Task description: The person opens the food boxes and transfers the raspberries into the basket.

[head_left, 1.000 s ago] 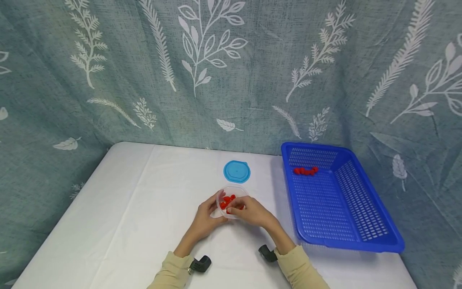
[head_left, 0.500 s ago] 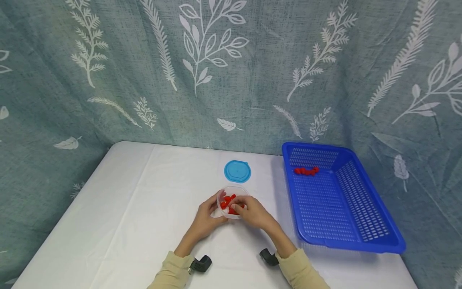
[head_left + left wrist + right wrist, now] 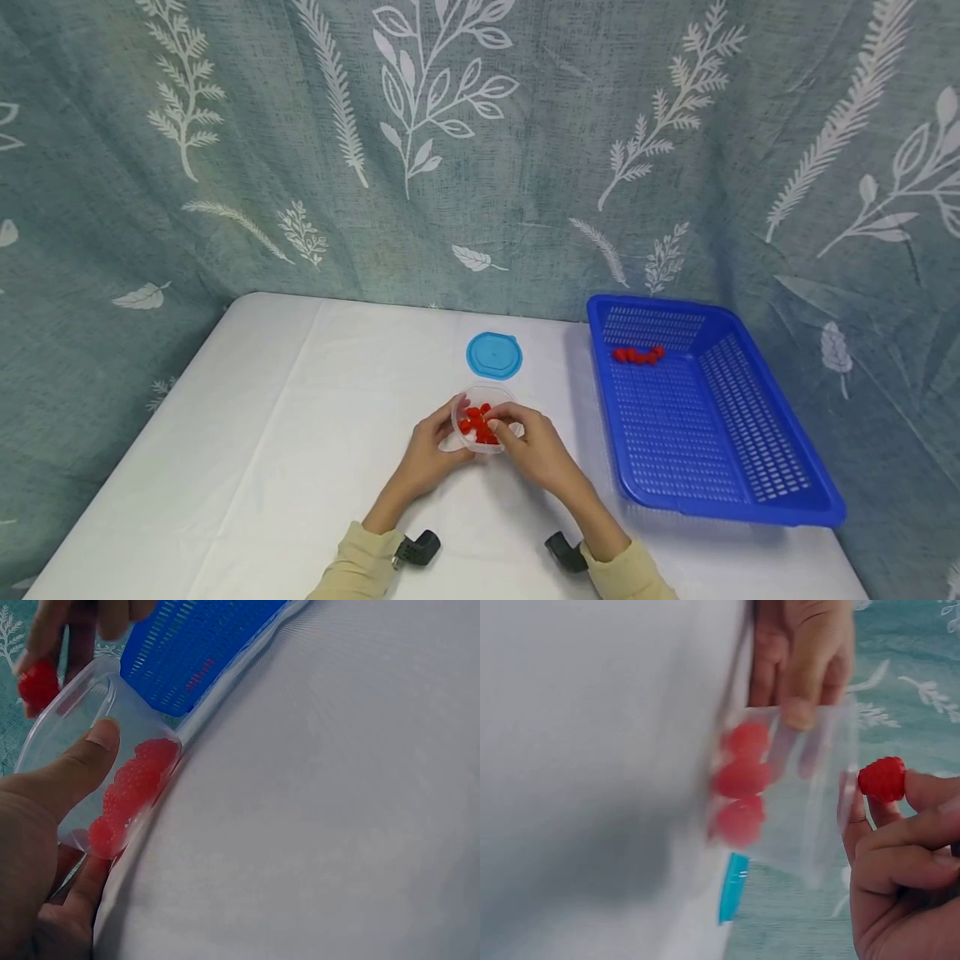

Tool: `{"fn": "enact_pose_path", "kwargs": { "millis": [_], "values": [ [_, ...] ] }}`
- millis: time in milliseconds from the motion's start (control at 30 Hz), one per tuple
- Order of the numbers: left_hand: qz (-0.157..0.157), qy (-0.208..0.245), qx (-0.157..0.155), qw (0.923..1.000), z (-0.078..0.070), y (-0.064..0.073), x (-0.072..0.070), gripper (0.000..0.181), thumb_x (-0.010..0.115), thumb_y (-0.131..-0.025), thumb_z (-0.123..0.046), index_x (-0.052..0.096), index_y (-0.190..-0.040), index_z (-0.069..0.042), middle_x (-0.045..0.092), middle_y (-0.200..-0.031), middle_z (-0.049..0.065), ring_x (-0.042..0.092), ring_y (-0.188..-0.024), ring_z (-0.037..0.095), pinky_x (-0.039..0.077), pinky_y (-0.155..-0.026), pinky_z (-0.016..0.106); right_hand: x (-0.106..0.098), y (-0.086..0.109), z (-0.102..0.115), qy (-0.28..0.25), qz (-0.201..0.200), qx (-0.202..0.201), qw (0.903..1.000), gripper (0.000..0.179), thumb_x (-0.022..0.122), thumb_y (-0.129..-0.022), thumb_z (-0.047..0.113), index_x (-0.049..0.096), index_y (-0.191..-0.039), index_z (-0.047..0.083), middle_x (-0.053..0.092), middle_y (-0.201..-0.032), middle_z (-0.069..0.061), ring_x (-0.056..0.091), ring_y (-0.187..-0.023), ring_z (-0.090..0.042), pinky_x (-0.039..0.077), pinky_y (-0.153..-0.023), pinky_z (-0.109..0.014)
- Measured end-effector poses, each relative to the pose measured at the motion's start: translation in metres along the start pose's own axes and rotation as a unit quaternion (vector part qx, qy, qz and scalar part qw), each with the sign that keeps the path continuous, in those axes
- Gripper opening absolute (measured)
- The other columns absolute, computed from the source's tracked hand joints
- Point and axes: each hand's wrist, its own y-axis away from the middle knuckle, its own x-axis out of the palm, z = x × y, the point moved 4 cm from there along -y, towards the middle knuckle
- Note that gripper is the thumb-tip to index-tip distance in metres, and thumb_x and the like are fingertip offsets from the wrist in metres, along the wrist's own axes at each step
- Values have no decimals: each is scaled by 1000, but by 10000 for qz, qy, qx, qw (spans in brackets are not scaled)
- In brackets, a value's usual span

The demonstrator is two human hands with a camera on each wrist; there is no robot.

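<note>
My left hand (image 3: pixel 429 458) grips a clear plastic tub (image 3: pixel 139 724) from its left side, the thumb against the wall. Several red raspberries (image 3: pixel 135 787) lie on the tub's bottom. At the tub's mouth, my right hand (image 3: pixel 538 450) pinches one raspberry (image 3: pixel 885 778) between thumb and fingertips. In the right wrist view that raspberry is just outside the rim, apart from the others. Whether the raspberries are real or toy I cannot tell.
A round blue lid (image 3: pixel 494 356) lies on the white table (image 3: pixel 300 400) behind the tub. To the right stands a blue perforated basket (image 3: pixel 675 425), with a row of several raspberries (image 3: pixel 637 356) near its back wall. A patterned curtain (image 3: pixel 525 167) hangs behind the table.
My right hand has come up out of the tub with a raspberry and shifted slightly right, so more of the raspberries inside show. The left hand and tub have stayed in place.
</note>
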Motion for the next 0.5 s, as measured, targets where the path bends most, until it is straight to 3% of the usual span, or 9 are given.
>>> {"fn": "enact_pose_path", "kwargs": {
  "millis": [300,467,500],
  "values": [
    [-25,120,-134,9998,1,0,1,85,86,-81,-11,43,-155,-12,52,-152,12,52,-139,30,44,-113,38,-29,21,35,-583,-122,-283,9978,20,61,-102,17,70,-117,7,72,-107,-8,67,-103,-23,62,-74,-25],
    [-25,85,-167,9998,2,0,2,85,86,-82,-12,43,-155,-12,50,-154,11,50,-141,30,44,-113,39,-61,27,54,-955,-184,-699,9928,20,62,-101,15,68,-119,6,69,-112,-12,63,-99,-16,56,-62,-22],
    [-23,74,-182,9998,2,1,2,86,86,-82,-12,42,-155,-12,50,-154,11,50,-141,30,44,-113,39,-67,28,56,-1060,-143,-755,9914,20,62,-101,13,67,-119,6,68,-112,-12,62,-89,-13,52,-55,-21]
  ]
}}
